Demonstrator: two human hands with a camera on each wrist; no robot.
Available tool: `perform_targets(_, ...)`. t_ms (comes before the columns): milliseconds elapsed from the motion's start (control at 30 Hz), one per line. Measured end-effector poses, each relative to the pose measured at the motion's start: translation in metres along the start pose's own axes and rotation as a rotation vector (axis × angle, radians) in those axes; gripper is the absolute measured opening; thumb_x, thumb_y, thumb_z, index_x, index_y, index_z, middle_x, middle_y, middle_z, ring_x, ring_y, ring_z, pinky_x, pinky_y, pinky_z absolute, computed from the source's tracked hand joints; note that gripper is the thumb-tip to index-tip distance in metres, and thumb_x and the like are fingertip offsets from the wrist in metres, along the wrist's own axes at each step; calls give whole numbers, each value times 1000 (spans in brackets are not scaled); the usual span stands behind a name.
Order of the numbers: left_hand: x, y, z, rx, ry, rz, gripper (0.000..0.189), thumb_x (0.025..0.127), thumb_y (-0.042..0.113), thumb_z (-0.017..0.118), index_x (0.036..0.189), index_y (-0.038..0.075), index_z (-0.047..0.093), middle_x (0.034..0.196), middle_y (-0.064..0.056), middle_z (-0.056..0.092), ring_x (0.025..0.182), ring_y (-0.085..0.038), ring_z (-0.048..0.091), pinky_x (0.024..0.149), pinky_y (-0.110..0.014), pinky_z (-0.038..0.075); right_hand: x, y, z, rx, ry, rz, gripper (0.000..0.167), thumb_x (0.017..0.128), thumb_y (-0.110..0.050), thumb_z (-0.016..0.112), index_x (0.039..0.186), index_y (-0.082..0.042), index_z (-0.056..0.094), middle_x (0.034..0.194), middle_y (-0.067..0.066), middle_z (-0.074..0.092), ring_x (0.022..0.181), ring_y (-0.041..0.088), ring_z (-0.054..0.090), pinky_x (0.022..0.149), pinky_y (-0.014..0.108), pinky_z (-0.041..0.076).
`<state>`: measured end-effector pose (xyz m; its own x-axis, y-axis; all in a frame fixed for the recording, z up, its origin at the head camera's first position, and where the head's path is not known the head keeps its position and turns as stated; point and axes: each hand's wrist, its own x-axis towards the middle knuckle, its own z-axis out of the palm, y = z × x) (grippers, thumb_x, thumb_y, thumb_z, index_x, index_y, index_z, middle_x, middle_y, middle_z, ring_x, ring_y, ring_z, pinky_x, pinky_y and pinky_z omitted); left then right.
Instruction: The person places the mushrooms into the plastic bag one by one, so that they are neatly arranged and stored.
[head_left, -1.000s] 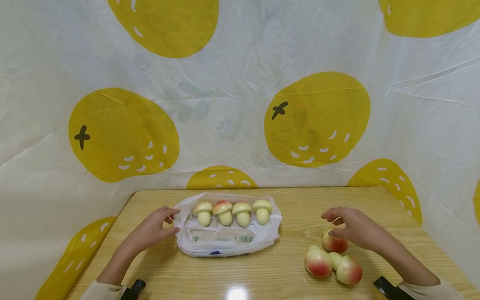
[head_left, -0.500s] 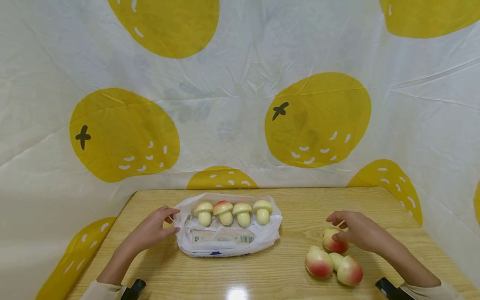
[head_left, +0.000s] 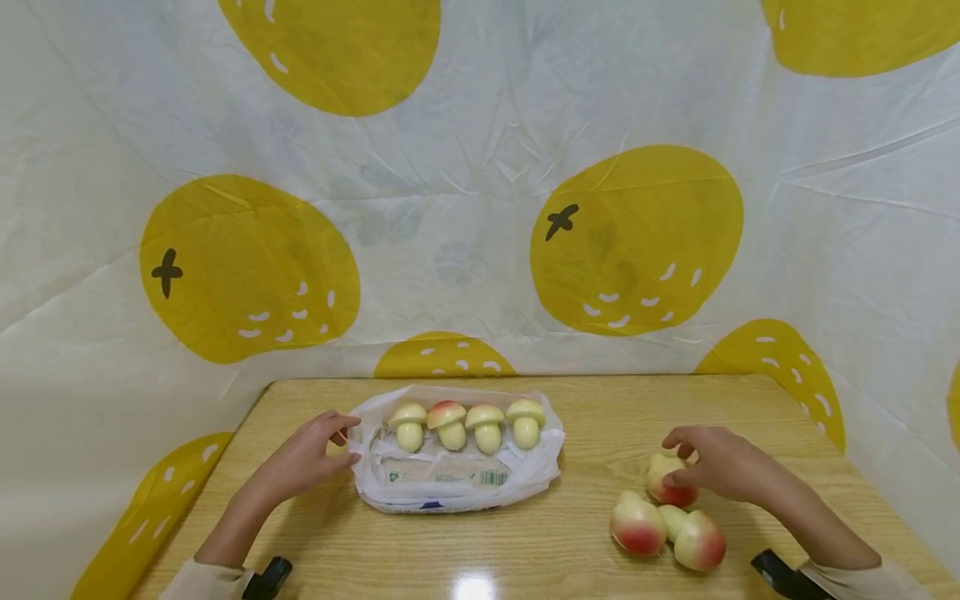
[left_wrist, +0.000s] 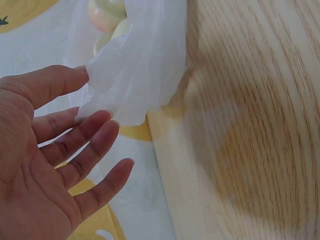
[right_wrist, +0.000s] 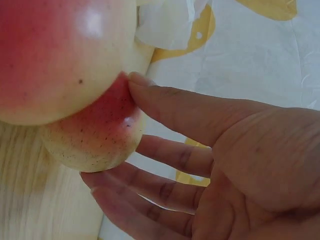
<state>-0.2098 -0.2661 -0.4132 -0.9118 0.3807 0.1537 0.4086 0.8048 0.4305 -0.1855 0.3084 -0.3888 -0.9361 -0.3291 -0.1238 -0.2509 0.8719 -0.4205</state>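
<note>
In the head view my right hand [head_left: 718, 467] is at the farthest of three loose red-and-cream mushrooms on the right. Its thumb and fingers curl round that mushroom [head_left: 663, 473], which stays on the table; in the right wrist view the thumb touches the red side of this mushroom [right_wrist: 95, 145]. Two nearer mushrooms, one left [head_left: 637, 525] and one right [head_left: 701, 542], lie close by. My left hand [head_left: 311, 457] touches the left edge of a white plastic bag [head_left: 367, 487], fingers loosely spread. Several similar mushrooms [head_left: 451, 427] lie in a row inside the bag's opening.
Beneath everything is a wood-grain table [head_left: 555, 567]. A white curtain [head_left: 450, 250] with large yellow fruit prints hangs along its back and sides. A printed area with a barcode [head_left: 492, 477] shows inside the bag's front.
My right hand has moved slightly right and toward me, and its fingers have come down round the farthest loose mushroom. The left hand and the bag have stayed put.
</note>
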Motion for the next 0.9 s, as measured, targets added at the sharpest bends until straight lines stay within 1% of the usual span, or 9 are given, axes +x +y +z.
perform_targets(67, 1, 0, 0, -2, 0, 2, 50, 89, 16, 79, 130, -6, 63, 102, -2, 61, 95, -23, 64, 82, -44, 57, 1, 3, -1, 37, -10, -5, 48, 82, -22, 85, 118, 4, 66, 103, 16, 71, 94, 34, 68, 75, 46, 57)
perform_targets(167, 2, 1, 0, -3, -3, 1, 50, 89, 15, 79, 131, -6, 63, 102, -2, 62, 95, -22, 64, 82, -45, 57, 2, 5, -3, 73, -19, -16, 53, 81, -13, 84, 124, 8, 62, 114, 27, 65, 99, 40, 68, 77, 48, 58)
perform_targets(233, 2, 1, 0, -8, -8, 1, 50, 88, 16, 79, 131, -6, 63, 102, -2, 61, 95, -22, 64, 82, -45, 57, 3, 6, -2, 73, -7, -16, 58, 81, -13, 85, 127, 9, 60, 119, 31, 61, 99, 41, 68, 78, 49, 58)
perform_targets(300, 2, 0, 0, -12, -11, 5, 50, 88, 16, 79, 130, -7, 63, 102, -2, 61, 95, -23, 64, 82, -46, 57, 4, 6, 0, 27, 22, -20, 62, 80, -21, 87, 127, 10, 60, 118, 32, 59, 95, 38, 67, 78, 49, 57)
perform_targets(400, 3, -1, 0, -12, -11, 7, 50, 88, 16, 79, 130, -7, 63, 101, -2, 61, 95, -23, 64, 82, -46, 57, 4, 6, 5, -52, 73, 7, 69, 79, -35, 87, 124, 10, 61, 111, 26, 62, 86, 27, 63, 76, 48, 55)
perform_targets(500, 2, -1, 1, -9, -5, 11, 50, 88, 16, 79, 129, -6, 63, 102, -2, 62, 95, -22, 64, 83, -46, 57, 4, 6, 7, -102, 103, 28, 71, 78, -39, 86, 122, 11, 62, 104, 23, 63, 83, 25, 60, 73, 48, 54)
perform_targets(633, 2, 0, 0, -11, 1, 23, 49, 88, 15, 79, 128, -7, 63, 103, -3, 62, 94, -22, 64, 82, -47, 56, 5, 9, 6, -99, 117, 23, 69, 77, -35, 88, 122, 11, 62, 102, 23, 60, 88, 33, 62, 74, 50, 54)
perform_targets(800, 1, 1, -1, -12, -5, 17, 49, 88, 16, 80, 129, -6, 63, 102, -2, 62, 94, -22, 64, 82, -45, 57, 7, 12, 4, -60, 122, -4, 68, 75, -26, 90, 124, 11, 60, 98, 17, 63, 87, 30, 62, 75, 46, 53)
perform_targets(900, 1, 1, 0, -14, -6, 14, 49, 88, 16, 80, 129, -6, 63, 103, -3, 62, 95, -22, 64, 81, -45, 57, 8, 15, 4, -18, 122, -13, 69, 76, -20, 89, 128, 13, 56, 102, 20, 68, 87, 28, 66, 76, 46, 55)
